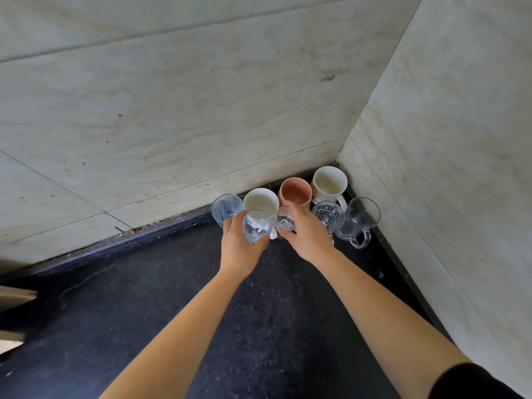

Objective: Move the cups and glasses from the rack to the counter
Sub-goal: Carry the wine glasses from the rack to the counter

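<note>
Nearest, both forearms reach over the dark speckled bench (161,298) toward the corner at 12 o'clock. The left hand (237,250) has its fingers wrapped round a plain clear tumbler (256,228), held upright. The right hand (309,237) pinches a small clear glass (285,223) at 3 o'clock of it. Contact with the bench cannot be told.

Judgement: both are being set close in front of the row to keep the group compact.

Beyond, from 10 to 2 o'clock along the pale marble wall (172,110):
- striped clear glass (227,208)
- white ceramic cup (261,200)
- terracotta-pink cup (296,191)
- white handled mug (329,182)

In front of the mug stand a cut-pattern clear glass (328,216) and a clear handled glass mug (358,223). The rack is out of view.
</note>
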`<state>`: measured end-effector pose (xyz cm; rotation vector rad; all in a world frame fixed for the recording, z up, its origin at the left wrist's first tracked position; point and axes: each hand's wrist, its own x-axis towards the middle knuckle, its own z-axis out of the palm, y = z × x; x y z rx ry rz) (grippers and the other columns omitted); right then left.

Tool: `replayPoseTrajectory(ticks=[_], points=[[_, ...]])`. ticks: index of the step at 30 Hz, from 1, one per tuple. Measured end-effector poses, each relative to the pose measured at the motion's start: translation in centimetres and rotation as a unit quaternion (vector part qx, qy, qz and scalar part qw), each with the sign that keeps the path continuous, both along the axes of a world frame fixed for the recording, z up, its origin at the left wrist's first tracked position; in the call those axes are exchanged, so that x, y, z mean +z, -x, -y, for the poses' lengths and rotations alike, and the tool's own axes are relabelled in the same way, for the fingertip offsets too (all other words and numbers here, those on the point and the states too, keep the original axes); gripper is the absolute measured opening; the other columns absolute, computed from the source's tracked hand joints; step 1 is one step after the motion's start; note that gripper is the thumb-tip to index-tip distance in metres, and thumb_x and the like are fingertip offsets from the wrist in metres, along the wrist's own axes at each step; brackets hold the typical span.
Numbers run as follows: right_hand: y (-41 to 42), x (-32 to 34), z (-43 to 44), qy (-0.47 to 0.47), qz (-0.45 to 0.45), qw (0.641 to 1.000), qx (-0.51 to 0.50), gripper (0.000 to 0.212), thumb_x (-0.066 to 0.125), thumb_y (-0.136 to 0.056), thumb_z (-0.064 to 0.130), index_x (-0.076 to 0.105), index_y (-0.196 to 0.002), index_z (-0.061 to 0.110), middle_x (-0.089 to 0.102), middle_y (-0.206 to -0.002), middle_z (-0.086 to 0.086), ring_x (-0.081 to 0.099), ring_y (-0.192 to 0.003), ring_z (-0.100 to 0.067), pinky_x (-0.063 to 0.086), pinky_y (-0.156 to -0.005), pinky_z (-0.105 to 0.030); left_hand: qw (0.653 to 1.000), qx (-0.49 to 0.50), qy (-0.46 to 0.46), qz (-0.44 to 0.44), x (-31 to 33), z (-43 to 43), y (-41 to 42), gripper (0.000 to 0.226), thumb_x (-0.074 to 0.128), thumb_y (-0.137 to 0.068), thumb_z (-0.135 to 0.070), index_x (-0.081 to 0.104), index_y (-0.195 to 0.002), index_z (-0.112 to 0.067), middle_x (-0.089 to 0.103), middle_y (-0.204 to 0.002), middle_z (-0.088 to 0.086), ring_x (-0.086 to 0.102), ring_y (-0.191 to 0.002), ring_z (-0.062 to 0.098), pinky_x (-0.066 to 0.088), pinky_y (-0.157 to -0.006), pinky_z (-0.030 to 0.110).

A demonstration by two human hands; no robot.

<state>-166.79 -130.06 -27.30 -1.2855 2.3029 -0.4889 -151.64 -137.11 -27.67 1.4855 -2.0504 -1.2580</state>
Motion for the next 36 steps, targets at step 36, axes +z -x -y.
replayPoseTrajectory(ticks=[36], points=[[-22.7, 15.7, -7.4, 0.286, 0.003, 0.851, 0.441, 0.069, 0.04, -0.103, 0.053, 0.019, -0.16, 0.021, 0.007, -0.169, -0.017, 0.013, -0.154, -0.039, 0.019, -0.122, -0.052, 0.771, 0.411, 0.292, 0.389, 20.8, -29.0, -27.4, 0.067, 0.035, -0.099, -0.053, 0.031, -0.154, -0.014, 0.022, -0.162, 0.019, 0.022, -0.149, 0.038, 0.029, -0.115, 0.056]])
